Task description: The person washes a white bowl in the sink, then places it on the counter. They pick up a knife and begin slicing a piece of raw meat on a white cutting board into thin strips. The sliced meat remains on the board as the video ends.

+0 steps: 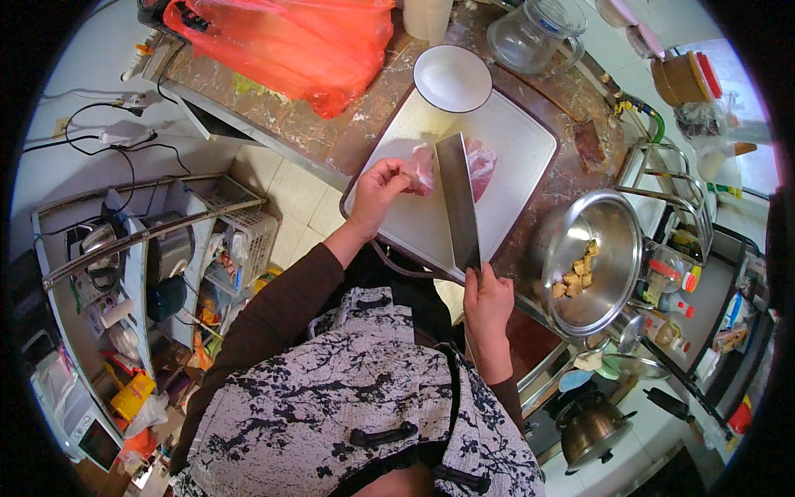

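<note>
My left hand (377, 194) pinches a thin piece of raw meat (420, 169) between thumb and fingers, over the left part of a white cutting board (397, 227) with a dark rim. In my right hand (489, 310) is the handle of a cleaver (458, 199), whose wide blade points away from me across the board. A larger piece of raw meat (481, 166) lies just right of the blade, partly hidden by it. At the board's far edge stands a white bowl (453, 79) with a dark rim; no food shows in it.
A metal pot (596, 261) holding browned chunks stands right of the board. An orange-red plastic bag (286, 50) lies at the back left, a glass jug (528, 38) at the back right. A lidded pot (593, 435) is at the lower right. Shelves with cookware stand on the left.
</note>
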Available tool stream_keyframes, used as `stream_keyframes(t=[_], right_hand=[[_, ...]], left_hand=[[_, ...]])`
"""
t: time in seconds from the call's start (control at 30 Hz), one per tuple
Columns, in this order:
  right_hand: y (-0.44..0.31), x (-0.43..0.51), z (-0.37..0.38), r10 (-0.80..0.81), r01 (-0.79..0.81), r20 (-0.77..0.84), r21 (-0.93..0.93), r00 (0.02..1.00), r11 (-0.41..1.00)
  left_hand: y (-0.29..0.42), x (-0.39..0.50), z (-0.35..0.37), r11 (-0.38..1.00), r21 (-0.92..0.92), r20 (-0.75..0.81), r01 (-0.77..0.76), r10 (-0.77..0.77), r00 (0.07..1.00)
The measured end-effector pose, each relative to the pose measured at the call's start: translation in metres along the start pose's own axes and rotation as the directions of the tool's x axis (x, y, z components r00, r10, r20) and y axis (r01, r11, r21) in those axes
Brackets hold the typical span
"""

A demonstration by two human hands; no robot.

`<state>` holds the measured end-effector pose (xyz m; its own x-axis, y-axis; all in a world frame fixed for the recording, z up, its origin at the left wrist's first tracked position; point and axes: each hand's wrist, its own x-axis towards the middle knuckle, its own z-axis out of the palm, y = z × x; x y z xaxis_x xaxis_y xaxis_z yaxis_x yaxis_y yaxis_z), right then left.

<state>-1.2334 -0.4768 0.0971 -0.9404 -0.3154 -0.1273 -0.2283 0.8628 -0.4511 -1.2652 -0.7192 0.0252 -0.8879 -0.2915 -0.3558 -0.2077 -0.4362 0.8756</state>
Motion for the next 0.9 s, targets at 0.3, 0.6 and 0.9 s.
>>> stream_keyframes(t=[0.3, 0.6, 0.9], right_hand=[[-0.002, 0.001, -0.001, 0.010, -0.010, -0.003, -0.012, 1.000, 1.000], [-0.003, 0.001, -0.002, 0.061, -0.061, 0.019, -0.019, 0.998, 0.998], [0.004, -0.002, 0.000, 0.119, -0.121, 0.023, 0.204, 0.993, 0.971]], left_hand=[[0.002, -0.020, 0.004, 0.395, 0.913, -0.024, -0.099, 0.297, 0.955], [0.009, 0.004, 0.003, 0.290, 0.916, 0.177, -0.279, 0.331, 0.927], [-0.014, -0.009, 0.008, 0.692, 0.715, -0.192, -0.099, 0.331, 0.924]])
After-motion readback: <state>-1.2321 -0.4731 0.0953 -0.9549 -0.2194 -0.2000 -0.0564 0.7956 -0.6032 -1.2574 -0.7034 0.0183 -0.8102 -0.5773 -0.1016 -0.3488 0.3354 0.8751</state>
